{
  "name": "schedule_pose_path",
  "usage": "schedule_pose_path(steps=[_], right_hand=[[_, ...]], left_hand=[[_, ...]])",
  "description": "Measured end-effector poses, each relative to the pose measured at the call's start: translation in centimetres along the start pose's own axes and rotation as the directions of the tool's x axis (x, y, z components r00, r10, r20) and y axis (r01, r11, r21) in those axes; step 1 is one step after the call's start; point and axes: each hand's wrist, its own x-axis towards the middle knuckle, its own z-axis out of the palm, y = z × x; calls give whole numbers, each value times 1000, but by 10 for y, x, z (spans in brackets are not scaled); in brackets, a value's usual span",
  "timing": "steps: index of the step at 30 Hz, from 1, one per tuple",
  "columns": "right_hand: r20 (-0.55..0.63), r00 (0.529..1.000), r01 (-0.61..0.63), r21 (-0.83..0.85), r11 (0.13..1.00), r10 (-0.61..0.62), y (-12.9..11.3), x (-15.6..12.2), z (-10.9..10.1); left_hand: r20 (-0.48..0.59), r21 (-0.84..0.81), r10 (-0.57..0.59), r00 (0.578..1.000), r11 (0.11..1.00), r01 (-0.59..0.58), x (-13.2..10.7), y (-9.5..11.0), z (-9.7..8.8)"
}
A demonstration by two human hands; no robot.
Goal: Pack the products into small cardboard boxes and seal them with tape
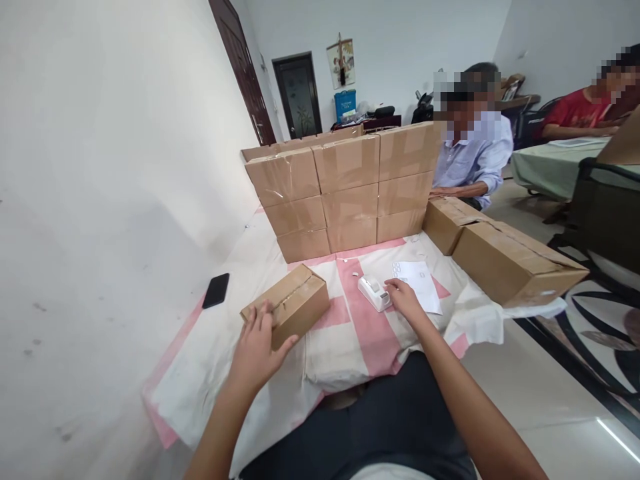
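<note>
My left hand (pixel 257 347) lies on a closed cardboard box (pixel 305 300). Its fingers are spread over the taped top, with the thumb against the near side. At a small white device that looks like a label printer (pixel 373 292), my right hand (pixel 404 300) has its fingers drawn together by the front end. Whatever sits between those fingertips is too small to make out. Just beyond that hand is a white printed sheet (pixel 419 280), partly covered by the hand and forearm.
Stacked cardboard boxes (pixel 350 193) form a wall at the table's back. Two more boxes (pixel 520 257) stand to the right. A black phone (pixel 217 291) lies at the left by the wall. One person (pixel 475 153) sits behind the boxes, another (pixel 575 110) farther right.
</note>
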Motion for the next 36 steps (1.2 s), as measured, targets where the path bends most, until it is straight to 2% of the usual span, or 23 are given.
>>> schedule_pose_path(steps=[3, 5, 8, 10, 12, 13, 15, 17, 19, 20, 22, 23, 25, 27, 29, 32, 36], right_hand=[[108, 990, -86, -18, 996, 87, -10, 10, -5], [186, 971, -149, -11, 989, 149, -13, 14, -7], [287, 929, -249, 25, 968, 231, -12, 19, -10], [353, 894, -316, 58, 947, 277, -10, 23, -12], [415, 855, -378, 87, 922, 311, -8, 25, -13], [440, 838, -403, 98, 910, 324, -8, 26, -14], [470, 813, -439, 105, 893, 344, -10, 28, -15], [478, 804, -450, 102, 887, 353, -14, 28, -14], [474, 807, -444, 93, 891, 353, -20, 26, -12], [466, 812, -437, 88, 895, 350, -23, 25, -11], [439, 832, -413, 81, 907, 340, -27, 22, -9], [418, 845, -399, 78, 914, 333, -29, 19, -8], [373, 875, -363, 83, 928, 309, -30, 12, -7], [335, 902, -324, 104, 940, 274, -28, 4, -6], [306, 922, -291, 142, 946, 238, -26, -5, -4], [254, 943, -265, 192, 945, 213, -21, -19, 0], [216, 953, -261, 224, 939, 214, -14, -39, 0]], left_hand=[[58, -15, -30, 998, 999, 31, 13, 1, 10], [80, -52, 30, 996, 998, -25, 27, -15, 14], [96, -152, 162, 982, 977, -146, 44, -44, 9], [59, -156, 180, 982, 973, -169, 45, -53, 4], [-88, -132, 125, 988, 982, -136, 36, -47, 4], [-197, -141, 84, 977, 984, -113, 28, -39, 9], [-414, -237, -6, 910, 966, -101, 13, -7, 29], [-513, -366, -55, 857, 917, -160, 8, 41, 58], [-407, -441, 75, 910, 857, -267, 20, 98, 89], [-301, -468, 167, 939, 832, -298, 33, 126, 104], [-135, -507, 304, 943, 796, -330, 65, 170, 130], [-78, -531, 331, 940, 785, -320, 81, 184, 142], [8, -577, 337, 941, 771, -271, 107, 197, 164], [-7, -609, 328, 945, 748, -264, 119, 196, 181], [-73, -620, 318, 945, 728, -293, 121, 190, 191], [-154, -615, 328, 932, 707, -351, 115, 185, 196], [-138, -604, 341, 930, 715, -352, 112, 187, 193]])
